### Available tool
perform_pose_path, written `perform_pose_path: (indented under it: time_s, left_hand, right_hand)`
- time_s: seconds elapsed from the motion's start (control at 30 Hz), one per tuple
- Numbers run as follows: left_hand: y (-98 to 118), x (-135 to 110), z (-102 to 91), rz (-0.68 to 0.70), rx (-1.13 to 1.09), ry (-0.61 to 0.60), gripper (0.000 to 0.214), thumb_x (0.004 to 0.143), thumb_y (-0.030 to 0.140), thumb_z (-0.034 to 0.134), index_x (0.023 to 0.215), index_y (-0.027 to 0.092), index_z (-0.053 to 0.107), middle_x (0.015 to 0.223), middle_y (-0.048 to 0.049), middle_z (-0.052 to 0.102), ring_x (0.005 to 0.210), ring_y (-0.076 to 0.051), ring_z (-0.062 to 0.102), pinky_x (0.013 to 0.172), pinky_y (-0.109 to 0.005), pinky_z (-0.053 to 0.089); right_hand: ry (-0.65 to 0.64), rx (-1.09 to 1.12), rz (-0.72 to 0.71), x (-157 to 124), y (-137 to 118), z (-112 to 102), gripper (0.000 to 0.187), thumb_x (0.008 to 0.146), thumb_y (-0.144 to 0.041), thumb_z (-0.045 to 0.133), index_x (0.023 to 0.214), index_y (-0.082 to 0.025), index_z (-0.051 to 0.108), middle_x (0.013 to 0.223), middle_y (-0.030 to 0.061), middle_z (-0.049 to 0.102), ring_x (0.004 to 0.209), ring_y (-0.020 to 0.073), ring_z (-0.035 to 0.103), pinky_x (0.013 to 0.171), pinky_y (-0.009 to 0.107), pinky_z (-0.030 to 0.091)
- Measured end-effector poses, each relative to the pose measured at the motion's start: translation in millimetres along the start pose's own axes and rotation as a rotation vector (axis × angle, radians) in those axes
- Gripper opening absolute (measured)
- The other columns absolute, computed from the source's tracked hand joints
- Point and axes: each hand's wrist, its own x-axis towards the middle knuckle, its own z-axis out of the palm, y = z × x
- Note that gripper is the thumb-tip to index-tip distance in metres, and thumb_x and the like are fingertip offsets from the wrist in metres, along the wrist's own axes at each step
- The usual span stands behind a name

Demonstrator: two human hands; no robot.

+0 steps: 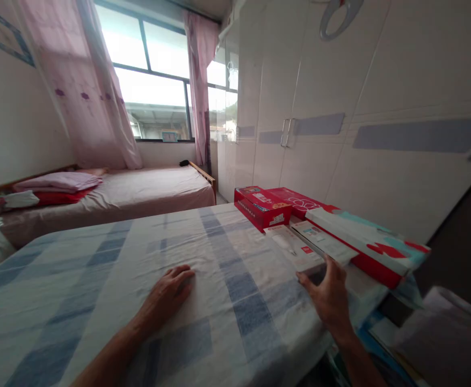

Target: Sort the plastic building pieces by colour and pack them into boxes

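Note:
My left hand (169,293) lies flat, fingers stretched out, on the blue and white checked sheet (98,279) of the near bed. My right hand (328,294) is at the near end of a flat white box (294,248), thumb and fingers closed on its corner. A second flat white box (324,241) lies beside it. Behind them sit a small red box (261,207), a larger flat red box (299,201), and a long white, red and teal box (368,239).
A second bed (138,191) with a pink sheet and folded pillows (58,183) stands under the window (154,80) with pink curtains. White wardrobe doors (340,107) line the right wall. A narrow gap separates the two beds.

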Motion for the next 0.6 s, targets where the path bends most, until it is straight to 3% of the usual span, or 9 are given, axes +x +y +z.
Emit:
perform_pose_path:
  time_s: [0.23,0.43,0.6]
  left_hand:
    - [1.5,1.1,-0.7,-0.005,0.013,-0.005,0.031,0.084,0.030,0.046,0.108,0.021,0.065,0.118,-0.0085,0.062,0.108,-0.023,0.058,0.093,-0.037,0.048]
    - [4.9,1.3,-2.4,-0.012,0.017,-0.026,0.032,0.085,0.029,0.045,0.110,0.020,0.063,0.118,-0.0089,0.062,0.109,-0.022,0.057,0.094,-0.038,0.047]
    - [9.4,1.0,-4.5,-0.028,-0.010,-0.029,0.031,0.084,0.024,0.047,0.110,0.020,0.062,0.119,-0.0085,0.061,0.110,-0.022,0.056,0.096,-0.037,0.046]
  right_hand:
    - [-0.105,-0.058,0.121,-1.4,-6.2,2.6,0.090,0.066,-0.059,0.059,0.135,-0.008,0.032,0.121,0.0221,0.048,0.111,0.0345,0.049,0.087,0.044,0.044]
    - [-0.151,-0.173,-0.002,2.7,-19.5,5.7,0.097,0.068,-0.061,0.058,0.142,-0.010,0.021,0.136,0.0225,0.037,0.123,0.0347,0.040,0.089,0.045,0.043]
    - [-0.165,-0.303,-0.076,9.2,-28.6,10.0,0.072,0.076,-0.055,0.053,0.133,-0.012,0.039,0.126,0.0202,0.045,0.113,0.0326,0.048,0.086,0.043,0.044]
